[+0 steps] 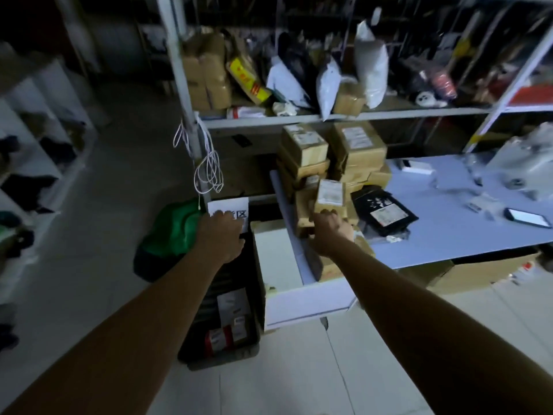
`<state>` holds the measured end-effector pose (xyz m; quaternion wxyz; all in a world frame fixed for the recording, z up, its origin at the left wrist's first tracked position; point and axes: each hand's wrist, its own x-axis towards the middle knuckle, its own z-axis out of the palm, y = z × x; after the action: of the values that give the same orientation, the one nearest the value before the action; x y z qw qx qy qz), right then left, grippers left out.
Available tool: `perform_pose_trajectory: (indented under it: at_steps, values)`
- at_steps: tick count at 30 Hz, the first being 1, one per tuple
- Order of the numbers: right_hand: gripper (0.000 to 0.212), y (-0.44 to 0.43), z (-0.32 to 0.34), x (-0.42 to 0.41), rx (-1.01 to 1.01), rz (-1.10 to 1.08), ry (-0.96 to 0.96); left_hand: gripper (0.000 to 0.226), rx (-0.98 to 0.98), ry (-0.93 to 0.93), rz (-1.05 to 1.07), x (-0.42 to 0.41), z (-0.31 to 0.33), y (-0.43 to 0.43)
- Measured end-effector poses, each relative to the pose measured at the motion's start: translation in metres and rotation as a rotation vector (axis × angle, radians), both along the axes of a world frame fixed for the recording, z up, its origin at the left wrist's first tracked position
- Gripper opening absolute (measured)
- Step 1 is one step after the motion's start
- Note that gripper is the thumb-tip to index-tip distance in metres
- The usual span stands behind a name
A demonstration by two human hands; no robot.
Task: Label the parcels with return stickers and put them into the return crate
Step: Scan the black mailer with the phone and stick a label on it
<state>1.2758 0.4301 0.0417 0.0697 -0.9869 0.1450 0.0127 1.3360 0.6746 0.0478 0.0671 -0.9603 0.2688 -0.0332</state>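
Observation:
My right hand (330, 233) grips a small brown cardboard parcel (329, 197) with a white label on top, at the left end of the table. Behind it stands a stack of brown parcels (332, 157). A black flat parcel (384, 212) lies on the table to the right. My left hand (223, 235) hovers over the far end of the dark return crate (221, 354) on the floor, back of the hand up, in front of a white sign (232, 208). Whether it holds anything is hidden. Several labelled parcels (229, 322) lie in the crate.
The blue-topped table (449, 232) carries a phone (528, 217), small items and a white machine (526, 163). A white box (278, 259) stands between crate and table. A green bag (173, 232) sits left of the crate. Metal shelves (299, 116) behind hold bags and boxes.

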Motion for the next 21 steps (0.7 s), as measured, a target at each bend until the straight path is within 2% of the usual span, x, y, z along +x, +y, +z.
perform_pose_trajectory:
  at_steps: [3,7,11,17,21]
  values:
    - [0.048,-0.052,0.011,-0.030,-0.046,-0.005,0.038,0.028,0.040,-0.076,-0.076,-0.029,0.016,-0.057]
    - [0.040,-0.140,0.013,-0.068,-0.091,-0.008,0.063,0.032,0.127,-0.037,-0.092,-0.052,0.013,-0.153]
    - [0.044,-0.233,0.006,-0.107,-0.080,-0.024,0.086,0.026,0.119,0.031,-0.052,-0.084,0.004,-0.248]
    - [0.053,-0.350,-0.009,-0.135,0.016,-0.021,0.167,0.034,0.079,0.075,-0.062,-0.112,-0.019,-0.369]
    - [0.058,-0.387,-0.025,-0.113,0.063,0.015,0.171,0.050,0.096,0.121,-0.015,-0.104,-0.042,-0.409]
